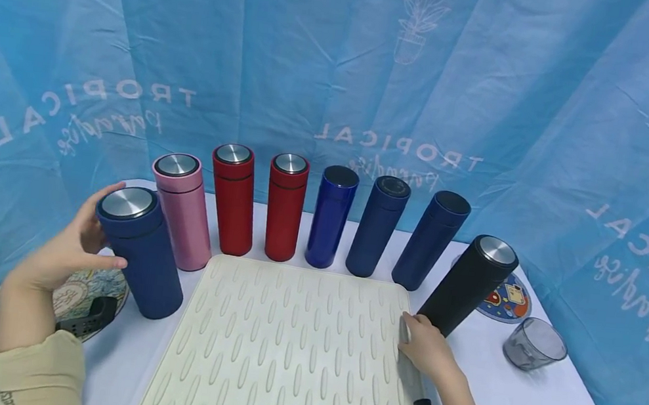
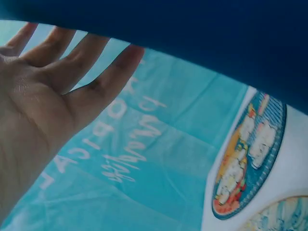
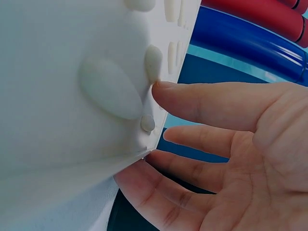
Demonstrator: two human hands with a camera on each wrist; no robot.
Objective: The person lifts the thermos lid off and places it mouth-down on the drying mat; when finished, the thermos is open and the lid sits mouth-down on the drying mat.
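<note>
My left hand (image 1: 67,245) is round the upper part of a wide navy thermos (image 1: 146,263) with a steel lid. The thumb lies along its near side, and the spread fingers (image 2: 91,62) reach behind it, their tips hidden by the bottle (image 2: 216,33). My right hand (image 1: 428,349) pinches the right edge of a cream ridged mat (image 1: 297,345). In the right wrist view its thumb (image 3: 207,101) rests on the mat's ridged face (image 3: 57,115), with other fingertips at the edge. A black thermos (image 1: 470,284) stands just behind this hand.
Along the mat's back edge stand a pink thermos (image 1: 183,214), two red ones (image 1: 233,206), a shiny blue one (image 1: 331,220) and two navy ones (image 1: 378,228). A grey glass (image 1: 535,345) and a round patterned mat (image 1: 507,301) are at right. Another round mat (image 1: 71,295) lies under the left arm.
</note>
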